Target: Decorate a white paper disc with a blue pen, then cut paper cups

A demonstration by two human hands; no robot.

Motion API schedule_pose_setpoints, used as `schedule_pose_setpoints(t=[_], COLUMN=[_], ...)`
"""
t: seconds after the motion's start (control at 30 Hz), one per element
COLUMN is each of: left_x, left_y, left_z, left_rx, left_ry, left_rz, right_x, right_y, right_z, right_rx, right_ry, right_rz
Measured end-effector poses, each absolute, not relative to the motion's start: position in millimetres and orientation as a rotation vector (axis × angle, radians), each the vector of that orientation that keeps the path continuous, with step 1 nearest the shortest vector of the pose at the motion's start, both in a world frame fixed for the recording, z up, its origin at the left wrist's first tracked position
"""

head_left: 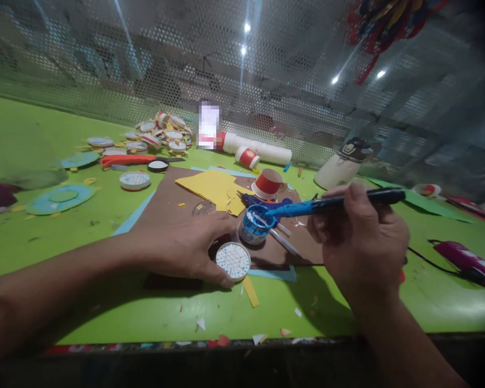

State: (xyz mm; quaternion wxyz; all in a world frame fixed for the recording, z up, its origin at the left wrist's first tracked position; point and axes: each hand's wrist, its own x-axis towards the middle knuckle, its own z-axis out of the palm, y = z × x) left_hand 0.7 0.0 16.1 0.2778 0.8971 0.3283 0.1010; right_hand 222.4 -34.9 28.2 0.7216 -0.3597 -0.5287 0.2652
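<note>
My left hand [186, 245] grips a cut-down paper cup bottom [233, 262] near the table's front, thumb below it and fingers behind. Its white round face bears thin lines and small blue dots. In my right hand [364, 242] is a dark pen [335, 202], held nearly level, its front part coated in blue paint. The pen's tip reaches into a small open jar [254, 234] of blue paint, whose rim is smeared blue. The jar stands just beyond the cup bottom on a brown board [161, 205].
Yellow paper [210, 188] and a red cup piece [267, 183] lie on the board. Behind are stacked paper cups [258, 148], a heap of cup bottoms [173, 134] and a red-handled cutter [125, 160]. A white container [335, 170] and a purple tool [466, 261] sit to the right.
</note>
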Motion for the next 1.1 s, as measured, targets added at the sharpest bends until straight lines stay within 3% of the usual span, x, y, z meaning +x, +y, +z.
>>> schedule_pose_setpoints(t=[0.23, 1.1], left_x=[3, 3], left_y=[1, 4], left_z=[17, 10], left_rx=[2.389, 2.373], left_ry=[0.89, 0.722], left_rz=[0.288, 0.366], right_x=[218, 210], right_y=[-50, -44], right_z=[15, 4], right_rx=[-0.962, -1.029], right_ry=[-1.502, -1.688], right_rz=[0.876, 0.77])
